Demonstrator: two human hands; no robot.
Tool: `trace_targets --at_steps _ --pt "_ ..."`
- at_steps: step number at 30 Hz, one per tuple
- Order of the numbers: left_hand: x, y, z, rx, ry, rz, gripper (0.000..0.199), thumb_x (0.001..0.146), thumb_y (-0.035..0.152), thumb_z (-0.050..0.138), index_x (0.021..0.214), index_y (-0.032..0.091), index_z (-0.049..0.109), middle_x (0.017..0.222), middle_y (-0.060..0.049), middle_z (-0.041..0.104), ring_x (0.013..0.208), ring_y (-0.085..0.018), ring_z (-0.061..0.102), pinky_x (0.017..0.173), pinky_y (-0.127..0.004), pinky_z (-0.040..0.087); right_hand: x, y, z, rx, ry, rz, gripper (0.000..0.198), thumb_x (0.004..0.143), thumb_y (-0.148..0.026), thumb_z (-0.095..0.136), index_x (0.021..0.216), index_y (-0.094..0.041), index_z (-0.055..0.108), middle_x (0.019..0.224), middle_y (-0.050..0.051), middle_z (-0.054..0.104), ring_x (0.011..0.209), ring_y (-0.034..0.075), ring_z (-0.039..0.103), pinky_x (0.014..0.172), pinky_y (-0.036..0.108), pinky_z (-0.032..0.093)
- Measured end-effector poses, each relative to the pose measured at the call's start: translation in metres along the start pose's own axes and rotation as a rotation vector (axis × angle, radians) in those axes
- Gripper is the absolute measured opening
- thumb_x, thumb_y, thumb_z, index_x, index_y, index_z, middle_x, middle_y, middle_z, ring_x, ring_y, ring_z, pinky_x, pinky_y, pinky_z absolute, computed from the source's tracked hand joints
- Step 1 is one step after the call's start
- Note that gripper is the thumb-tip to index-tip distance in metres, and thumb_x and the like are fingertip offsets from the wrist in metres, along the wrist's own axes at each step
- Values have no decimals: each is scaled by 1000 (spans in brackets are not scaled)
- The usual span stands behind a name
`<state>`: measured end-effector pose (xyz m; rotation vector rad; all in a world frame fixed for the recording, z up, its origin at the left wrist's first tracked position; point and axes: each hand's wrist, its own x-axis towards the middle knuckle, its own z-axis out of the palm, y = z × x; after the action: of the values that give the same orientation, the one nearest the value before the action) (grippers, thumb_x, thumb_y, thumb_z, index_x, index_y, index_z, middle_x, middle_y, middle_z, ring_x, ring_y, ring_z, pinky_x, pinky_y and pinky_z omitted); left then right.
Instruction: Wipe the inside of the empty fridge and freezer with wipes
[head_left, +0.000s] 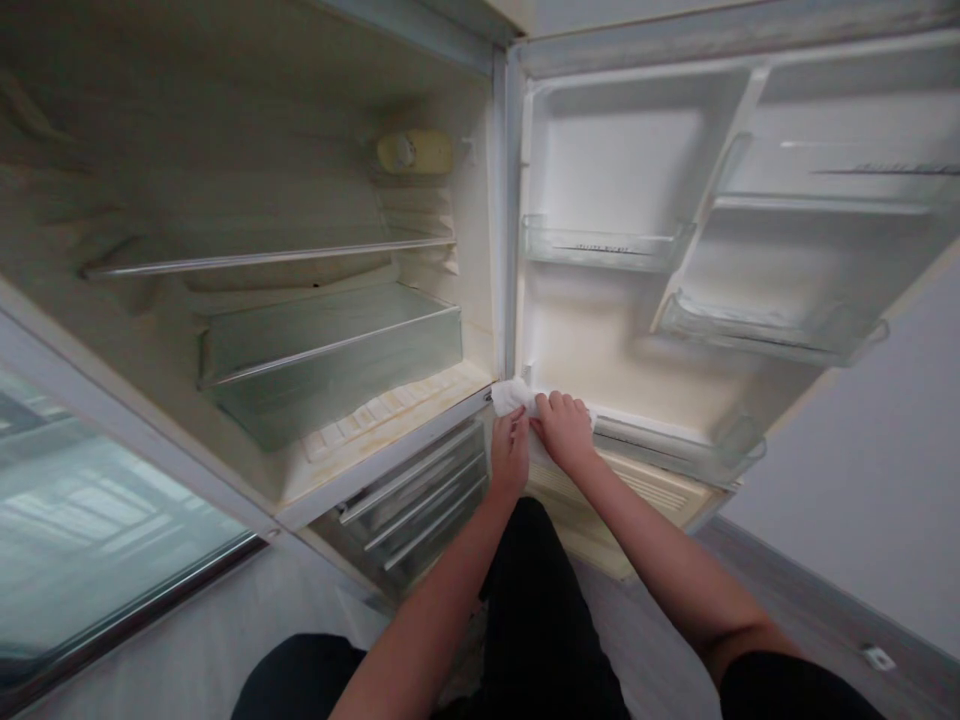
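A crumpled white cloth (511, 396), perhaps a paper towel, is at the hinge side of the open fridge door (592, 330), by the lower corner of the upper compartment. My left hand (510, 455) pinches its lower edge from below. Close on the right, my right hand (564, 430) has its fingers curled over the cloth, and a bit of white shows past its knuckles. Both hands are at the left end of the lowest clear door shelf (667, 447). The palms and most of the cloth under the right hand are hidden.
At left is the open fridge compartment with a glass shelf (285, 260), a clear drawer (345, 355) and a stained floor (390, 408). Below, a freezer section (424, 505) stands open with its door (622, 500). Upper door shelves (600, 250) jut out. A glass panel (97, 520) is at lower left.
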<state>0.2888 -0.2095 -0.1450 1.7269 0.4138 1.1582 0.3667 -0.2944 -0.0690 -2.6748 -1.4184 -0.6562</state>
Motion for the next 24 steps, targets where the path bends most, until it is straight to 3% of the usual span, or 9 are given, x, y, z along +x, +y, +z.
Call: trace_targets --at_steps 4,8,11,16,20,24 --pt "-13 32 11 68 -236 252 37 104 50 51 123 24 68 127 -11 67 124 -25 63 111 -46 51 -24 41 -6 -46 13 16 24 106 -38 53 110 -17 63 104 12 66 97 27 57 79 36 29" --pt "0 57 22 196 -499 485 32 102 42 56 127 23 64 123 -10 72 118 -24 67 106 -42 53 -52 95 -6 -71 60 -15 30 108 -42 49 103 -17 64 95 10 67 88 25 56 77 35 27" --pt "30 60 22 454 -485 606 26 104 37 51 117 22 67 113 -9 74 114 -27 66 101 -45 50 -74 128 -2 -83 167 -1 32 108 -40 45 100 -17 66 91 10 67 88 25 55 79 34 28" --pt "76 42 17 840 -591 613 34 104 47 50 101 19 68 98 -12 73 101 -29 67 92 -45 48 -92 146 16 -85 302 113 32 105 -35 44 105 -18 71 93 11 68 94 27 55 89 36 32" --pt "80 32 13 845 -597 633 33 102 50 53 94 21 67 92 -9 71 95 -29 66 89 -44 45 -102 160 45 -4 361 299 32 96 -30 46 110 -19 73 103 14 68 105 29 57 99 43 35" --pt "74 33 14 801 -551 614 29 99 48 58 90 22 66 86 -8 69 92 -28 65 88 -43 44 -119 186 83 63 722 479 41 91 -34 42 117 -17 69 135 20 58 134 36 50 112 59 35"
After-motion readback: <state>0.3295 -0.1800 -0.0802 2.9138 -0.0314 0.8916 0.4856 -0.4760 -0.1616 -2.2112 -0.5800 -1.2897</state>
